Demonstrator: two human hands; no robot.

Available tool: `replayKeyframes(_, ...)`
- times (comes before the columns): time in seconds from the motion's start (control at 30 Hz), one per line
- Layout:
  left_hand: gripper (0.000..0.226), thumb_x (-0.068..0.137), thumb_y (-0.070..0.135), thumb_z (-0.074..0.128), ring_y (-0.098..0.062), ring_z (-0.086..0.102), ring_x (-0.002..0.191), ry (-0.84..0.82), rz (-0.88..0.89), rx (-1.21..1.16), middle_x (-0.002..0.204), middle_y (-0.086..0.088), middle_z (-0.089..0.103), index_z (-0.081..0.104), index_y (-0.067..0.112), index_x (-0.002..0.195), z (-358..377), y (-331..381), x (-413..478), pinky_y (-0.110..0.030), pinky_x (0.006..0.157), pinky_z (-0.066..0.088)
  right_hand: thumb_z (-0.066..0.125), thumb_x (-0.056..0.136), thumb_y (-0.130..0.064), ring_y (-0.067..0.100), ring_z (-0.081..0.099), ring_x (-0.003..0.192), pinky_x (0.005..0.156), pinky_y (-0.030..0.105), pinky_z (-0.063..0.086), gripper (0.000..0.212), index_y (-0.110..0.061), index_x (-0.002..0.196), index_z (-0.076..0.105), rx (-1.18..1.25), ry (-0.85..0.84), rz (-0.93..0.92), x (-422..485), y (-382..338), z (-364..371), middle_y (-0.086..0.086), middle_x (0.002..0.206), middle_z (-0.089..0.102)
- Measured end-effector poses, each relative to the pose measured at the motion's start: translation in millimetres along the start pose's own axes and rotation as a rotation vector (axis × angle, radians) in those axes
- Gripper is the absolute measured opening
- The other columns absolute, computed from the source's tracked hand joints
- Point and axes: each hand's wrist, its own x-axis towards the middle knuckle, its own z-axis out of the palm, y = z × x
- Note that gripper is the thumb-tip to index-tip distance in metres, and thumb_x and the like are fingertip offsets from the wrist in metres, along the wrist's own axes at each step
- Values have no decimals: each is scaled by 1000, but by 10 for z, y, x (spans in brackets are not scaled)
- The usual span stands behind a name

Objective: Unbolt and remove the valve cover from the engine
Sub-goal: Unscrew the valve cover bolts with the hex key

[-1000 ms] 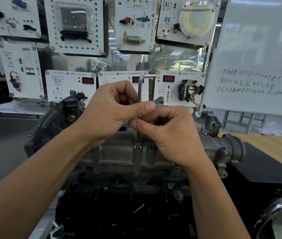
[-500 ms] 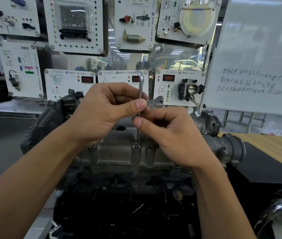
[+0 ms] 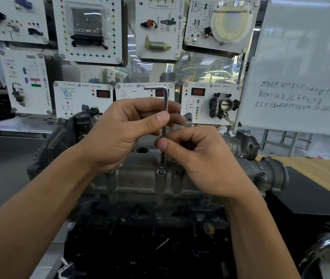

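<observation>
The grey cast valve cover (image 3: pixel 140 178) lies across the top of the engine (image 3: pixel 140 228) in front of me. An L-shaped hex key (image 3: pixel 165 101) stands upright with its tip in a bolt (image 3: pixel 161 171) at the cover's near edge; the bolt's thread shows above the hole. My left hand (image 3: pixel 124 133) pinches the key's shaft high up between thumb and fingers. My right hand (image 3: pixel 198 162) pinches the shaft lower down, just above the bolt. The key's short arm points left.
White teaching panels (image 3: pixel 89 29) with car parts hang behind the engine. A whiteboard (image 3: pixel 301 77) with writing stands at the right. A wooden bench top (image 3: pixel 321 170) and a black mat (image 3: pixel 311 198) lie to the right. A metal wheel (image 3: pixel 329 252) sits at the lower right.
The hex key has turned: its short arm pointed right a second ago, faced edge-on half a second ago, and points left now. Both hands stay on the shaft. The bolt stands slightly higher.
</observation>
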Motion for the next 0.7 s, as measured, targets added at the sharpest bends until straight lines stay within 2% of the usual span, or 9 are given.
replayKeyframes(0.1, 24, 84, 22, 64, -20, 71, 99, 9, 25, 16, 95, -6, 77, 76, 16, 103, 10, -17, -9, -26, 86, 54, 60, 98, -21, 32, 43, 50, 47, 42, 38, 29, 4, 86, 69, -32, -66, 1, -7, -3, -39, 24, 62, 55)
replayKeyframes(0.17, 20, 80, 24, 67, -16, 73, 89, 42, 36, 43, 86, -4, 77, 78, 18, 96, 24, -18, 2, -24, 83, 54, 58, 99, -22, 38, 46, 53, 50, 49, 40, 30, 4, 90, 69, -35, -78, 11, -12, -2, -51, 29, 68, 55)
replayKeyframes(0.33, 14, 68, 28, 79, -15, 71, 76, 135, 49, 95, 77, -2, 74, 76, 19, 77, 35, -16, 38, -28, 75, 57, 74, 87, -16, 17, 47, 52, 51, 28, 41, 15, -4, 79, 74, 54, 62, -25, 10, 10, 25, 23, 61, 60)
replayKeyframes(0.4, 23, 64, 25, 88, -27, 66, 76, 194, 58, 123, 78, -15, 70, 69, 17, 72, 46, -21, 44, -42, 77, 57, 80, 80, -13, 9, 52, 52, 51, 20, 44, 13, -3, 75, 74, 112, 120, -35, 16, 16, 66, 12, 58, 64)
replayKeyframes(0.5, 28, 62, 26, 85, -53, 55, 78, 248, 51, 127, 87, -43, 55, 60, 16, 67, 94, -4, 37, -70, 82, 46, 83, 76, -10, 5, 54, 52, 52, 17, 45, 13, -2, 72, 74, 99, 155, -42, 23, 10, 100, 7, 60, 68)
replayKeyframes(0.53, 28, 63, 27, 84, -52, 54, 77, 244, 49, 124, 87, -42, 56, 60, 15, 69, 93, -8, 38, -68, 81, 47, 82, 78, -10, 7, 53, 53, 52, 20, 44, 13, -4, 71, 73, 80, 153, -46, 25, 5, 103, 8, 60, 67)
replayKeyframes(0.6, 26, 68, 26, 81, -37, 58, 80, 179, 44, 105, 86, -26, 61, 62, 12, 79, 63, -15, 37, -49, 81, 52, 78, 82, -13, 12, 50, 53, 52, 25, 43, 15, -9, 69, 72, 47, 134, -42, 27, 1, 95, 12, 60, 64)
replayKeyframes(0.63, 24, 73, 24, 80, -27, 62, 85, 129, 40, 83, 88, -15, 65, 65, 12, 87, 45, -12, 31, -38, 82, 53, 76, 85, -14, 14, 48, 53, 51, 26, 42, 16, -9, 70, 71, 36, 119, -37, 26, 1, 81, 15, 60, 62)
replayKeyframes(0.7, 24, 82, 23, 75, -17, 66, 98, 48, 31, 39, 98, -3, 73, 69, 14, 103, 23, -1, 11, -28, 86, 52, 70, 90, -15, 14, 43, 51, 49, 25, 36, 22, -5, 72, 69, 9, 64, -39, 15, 0, 43, 16, 56, 54)
